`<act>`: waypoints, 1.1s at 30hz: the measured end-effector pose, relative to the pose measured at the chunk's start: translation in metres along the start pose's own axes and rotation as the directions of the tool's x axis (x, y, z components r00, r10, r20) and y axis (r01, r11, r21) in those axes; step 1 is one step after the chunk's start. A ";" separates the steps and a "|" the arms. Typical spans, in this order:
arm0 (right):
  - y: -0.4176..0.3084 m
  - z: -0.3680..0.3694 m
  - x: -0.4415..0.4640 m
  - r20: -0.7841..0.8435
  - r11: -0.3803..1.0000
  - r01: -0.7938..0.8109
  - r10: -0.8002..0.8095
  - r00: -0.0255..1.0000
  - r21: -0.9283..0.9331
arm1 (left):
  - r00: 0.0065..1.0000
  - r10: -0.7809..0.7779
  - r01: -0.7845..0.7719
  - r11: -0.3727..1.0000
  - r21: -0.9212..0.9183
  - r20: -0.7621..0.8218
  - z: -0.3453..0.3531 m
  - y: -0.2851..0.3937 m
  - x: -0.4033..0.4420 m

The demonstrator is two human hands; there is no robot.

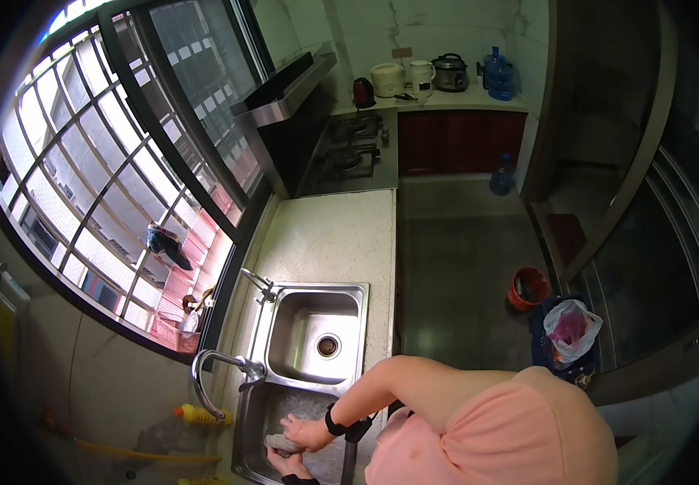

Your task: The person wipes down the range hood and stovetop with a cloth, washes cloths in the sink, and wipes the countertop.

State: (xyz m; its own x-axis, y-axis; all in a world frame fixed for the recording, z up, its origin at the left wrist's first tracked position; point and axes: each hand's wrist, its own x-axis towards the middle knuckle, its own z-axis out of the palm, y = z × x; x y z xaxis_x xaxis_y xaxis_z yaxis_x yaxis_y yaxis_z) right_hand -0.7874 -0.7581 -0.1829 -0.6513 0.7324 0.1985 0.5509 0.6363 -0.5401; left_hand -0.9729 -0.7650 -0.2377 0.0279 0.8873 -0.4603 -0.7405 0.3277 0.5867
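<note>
In the near basin of the steel sink (240, 436), my right hand (311, 434) presses its fingers onto a crumpled greyish cloth (282, 443). My left hand (286, 463) grips the same cloth from below, its thumb and fingers partly visible. Both wrists wear black bands. The curved tap (204, 360) arches at the sink's window side, behind the hands. Water with pale foam or bubbles seems to lie in this basin around the hands. The far basin (309, 311) shows its drain.
Yellow bottles (196, 415) stand beside the tap. A smaller tap (259, 283) rises by the far basin. Beyond are the counter (325, 234), gas stove (349, 153) and cookers (450, 73). On the floor are a red bucket (527, 288) and a bagged bin (572, 327).
</note>
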 end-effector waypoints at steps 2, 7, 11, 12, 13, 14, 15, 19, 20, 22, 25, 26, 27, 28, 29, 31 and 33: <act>0.002 -0.026 0.009 0.327 0.931 -0.275 0.188 0.926 0.242 | 1.000 -0.004 0.006 0.997 -0.075 0.030 -0.011 0.012 0.003; 0.060 -0.001 0.025 0.340 0.353 -0.246 -0.235 0.910 0.903 | 0.833 0.377 -0.539 0.716 0.443 0.404 0.061 0.028 -0.086; 0.038 -0.025 0.035 0.748 -0.370 -0.832 -0.384 0.541 0.413 | 0.492 0.425 -0.675 -0.364 0.641 0.760 0.113 0.037 -0.120; 0.030 -0.031 0.034 0.744 -0.356 -0.862 -0.448 0.496 0.360 | 0.415 0.366 -0.533 -0.644 0.549 0.833 0.118 0.038 -0.123; 0.015 -0.044 0.031 0.734 -0.341 -0.888 -0.509 0.450 0.308 | 0.339 0.531 -0.622 -0.493 0.608 0.777 0.106 0.031 -0.109; 0.007 -0.051 0.029 0.719 -0.322 -0.911 -0.567 0.403 0.257 | 0.319 0.509 -0.597 -0.548 0.586 0.800 0.091 0.034 -0.101; 0.002 -0.047 0.031 0.681 -0.294 -0.921 -0.621 0.388 0.256 | 0.299 0.485 -0.569 -0.600 0.562 0.822 0.092 0.038 -0.102; -0.008 -0.053 0.029 0.764 -0.297 -0.898 -0.479 0.434 0.324 | 0.332 0.342 -0.501 -0.726 0.472 0.879 0.073 0.052 -0.093; -0.008 -0.051 0.030 0.762 -0.264 -0.886 -0.453 0.462 0.381 | 0.358 0.303 -0.527 -0.715 0.459 0.883 0.063 0.055 -0.088; -0.004 -0.042 0.032 0.750 -0.193 -0.851 -0.406 0.522 0.488 | 0.345 0.253 -0.503 -0.763 0.406 0.904 0.092 0.057 -0.101; 0.007 -0.029 0.039 0.725 0.105 -0.741 -0.337 0.601 0.663 | 0.560 0.302 -0.577 -0.527 0.625 0.771 0.078 0.054 -0.091; 0.004 -0.035 0.040 0.703 0.199 -0.680 -0.316 0.637 0.705 | 0.594 0.295 -0.555 -0.523 0.647 0.748 0.070 0.052 -0.085; 0.001 -0.042 0.037 0.710 0.356 -0.627 -0.184 0.680 0.693 | 0.626 0.288 -0.534 -0.519 0.668 0.724 0.063 0.049 -0.079; 0.004 -0.036 0.041 0.650 0.532 -0.489 -0.164 0.742 0.692 | 0.658 0.278 -0.513 -0.514 0.687 0.700 0.066 0.049 -0.080; 0.009 -0.027 0.045 0.580 0.684 -0.335 -0.159 0.799 0.648 | 0.674 0.287 -0.548 -0.424 0.721 0.681 0.071 0.047 -0.080; 0.008 -0.030 0.044 0.465 0.841 -0.097 -0.195 0.863 0.532 | 0.765 0.257 -0.485 -0.375 0.790 0.591 0.071 0.044 -0.080; 0.005 -0.037 0.040 0.390 0.891 0.053 -0.251 0.886 0.452 | 0.854 0.262 -0.389 -0.252 0.886 0.449 0.067 0.038 -0.074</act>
State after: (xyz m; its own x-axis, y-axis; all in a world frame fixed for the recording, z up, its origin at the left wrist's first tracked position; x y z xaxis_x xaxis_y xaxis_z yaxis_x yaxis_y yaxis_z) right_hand -0.7910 -0.7170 -0.1472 -0.9187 0.3948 -0.0078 0.2203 0.4959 -0.8400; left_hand -0.9579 -0.7966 -0.1366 0.1315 0.9895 0.0595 0.7705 -0.1398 0.6219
